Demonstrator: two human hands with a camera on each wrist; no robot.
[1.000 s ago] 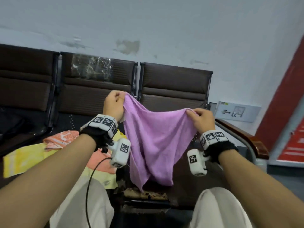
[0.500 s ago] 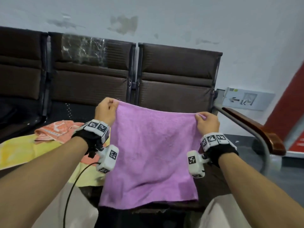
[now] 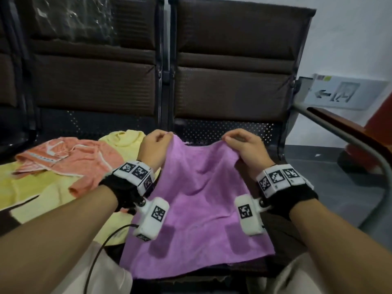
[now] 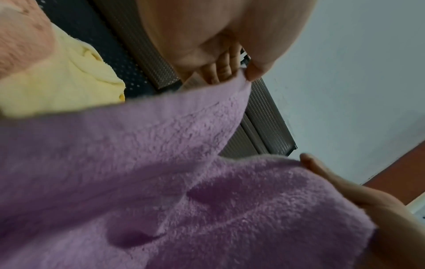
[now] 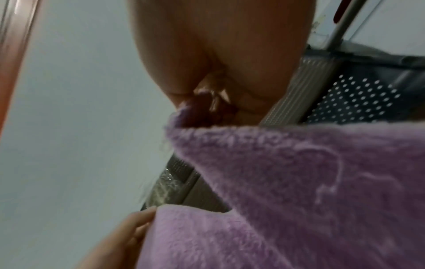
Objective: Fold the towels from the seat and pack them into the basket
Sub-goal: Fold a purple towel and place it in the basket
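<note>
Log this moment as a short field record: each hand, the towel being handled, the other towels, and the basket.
left hand: pinches the far left corner of the purple towel
right hand: pinches the far right corner
purple towel: spread open, unfolded, near edge lying over the seat front
orange towel: crumpled on the neighbouring seat, on top of the yellow towel
yellow towel: spread loosely beneath it
basket: not in view

Dim indoor light; wrist views blurred, distorted

Bare forearms; black wrist straps carry white marker-tagged blocks and white camera pods; a black cable; light trousers
</note>
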